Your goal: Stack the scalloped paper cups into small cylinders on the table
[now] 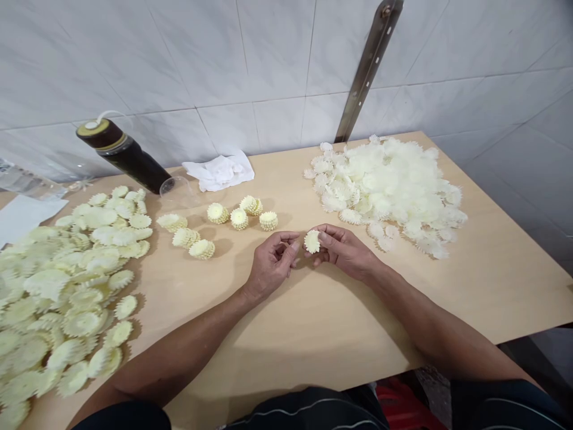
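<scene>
Between the thumb and fingers of my right hand (pixel 342 249) is a small pale-yellow flower-shaped piece (pixel 312 241) with a scalloped edge. My left hand (pixel 272 263) is just left of it, apart from the piece, thumb and fingers pinched together; whatever they may hold cannot be made out. Beyond my left hand stand several small stacks (pixel 239 218) of toothed yellow discs, with more stacks (pixel 201 249) nearer on the left. A large heap of pale-yellow toothed discs (pixel 83 298) covers the table's left side. Thinner, whitish scalloped pieces (pixel 385 185) lie heaped at the back right.
A dark bottle (pixel 134 161) leans at the back left beside a clear plastic cup (pixel 176 191). Crumpled white tissue (pixel 221 171) lies by the tiled wall (pixel 277 54). A slotted metal upright (pixel 369 68) rises behind the wooden table (pixel 313 340). Something red (pixel 403 403) shows below its front edge.
</scene>
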`<state>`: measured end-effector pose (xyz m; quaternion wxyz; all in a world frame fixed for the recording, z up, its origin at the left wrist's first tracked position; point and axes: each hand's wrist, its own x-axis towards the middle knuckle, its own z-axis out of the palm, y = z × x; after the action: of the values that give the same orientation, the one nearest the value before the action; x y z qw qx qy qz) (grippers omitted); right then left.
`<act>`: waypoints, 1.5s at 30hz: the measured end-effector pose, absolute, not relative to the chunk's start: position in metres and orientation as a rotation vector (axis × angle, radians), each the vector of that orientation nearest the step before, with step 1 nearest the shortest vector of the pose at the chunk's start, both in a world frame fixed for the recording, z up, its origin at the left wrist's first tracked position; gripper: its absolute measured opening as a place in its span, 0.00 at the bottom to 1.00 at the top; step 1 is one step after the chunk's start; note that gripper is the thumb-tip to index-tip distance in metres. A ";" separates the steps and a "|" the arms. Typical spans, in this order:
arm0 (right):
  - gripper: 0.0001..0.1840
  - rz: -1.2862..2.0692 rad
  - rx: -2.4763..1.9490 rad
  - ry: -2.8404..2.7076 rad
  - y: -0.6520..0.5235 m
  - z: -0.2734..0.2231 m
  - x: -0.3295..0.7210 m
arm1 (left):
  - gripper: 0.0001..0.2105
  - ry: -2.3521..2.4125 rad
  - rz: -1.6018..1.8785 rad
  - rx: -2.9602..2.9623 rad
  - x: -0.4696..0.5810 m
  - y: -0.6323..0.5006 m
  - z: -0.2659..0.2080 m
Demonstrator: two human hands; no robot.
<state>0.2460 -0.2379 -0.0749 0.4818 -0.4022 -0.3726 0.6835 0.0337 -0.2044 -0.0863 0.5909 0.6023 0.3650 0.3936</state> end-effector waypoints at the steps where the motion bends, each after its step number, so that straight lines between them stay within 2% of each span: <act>1: 0.21 1.692 -0.955 -0.911 -0.238 -0.075 0.247 | 0.20 0.851 0.916 1.405 0.034 -0.204 -0.086; 6: 0.23 1.781 -0.934 -0.926 -0.237 -0.075 0.247 | 0.20 0.834 0.964 1.510 0.032 -0.203 -0.088; 11: 0.25 1.705 -1.149 -1.072 -0.240 -0.075 0.243 | 0.15 0.801 0.934 1.653 0.031 -0.202 -0.092; 15: 0.26 1.504 -1.286 -1.218 -0.245 -0.074 0.239 | 0.17 0.861 0.827 1.459 0.031 -0.202 -0.092; 20: 0.23 1.230 -1.188 -1.403 -0.249 -0.074 0.239 | 0.20 0.901 0.754 1.272 0.031 -0.198 -0.086; 25: 0.24 0.996 -1.171 -1.483 -0.251 -0.077 0.235 | 0.21 0.939 0.723 1.142 0.031 -0.196 -0.082; 31: 0.17 0.728 -1.245 -1.565 -0.251 -0.080 0.231 | 0.21 0.954 0.718 1.198 0.033 -0.200 -0.082; 37: 0.11 0.707 -1.277 -1.553 -0.248 -0.079 0.232 | 0.19 0.909 0.700 1.203 0.034 -0.202 -0.085; 43: 0.15 0.902 -1.258 -1.471 -0.243 -0.079 0.233 | 0.21 0.845 0.691 1.161 0.034 -0.197 -0.086; 45: 0.20 1.072 -1.226 -1.375 -0.244 -0.079 0.236 | 0.22 0.821 0.680 1.121 0.035 -0.195 -0.086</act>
<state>0.2355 -0.2438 -0.0786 0.4841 -0.5033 -0.5644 0.4401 0.0345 -0.1946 -0.0858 0.7154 0.5064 0.3709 0.3069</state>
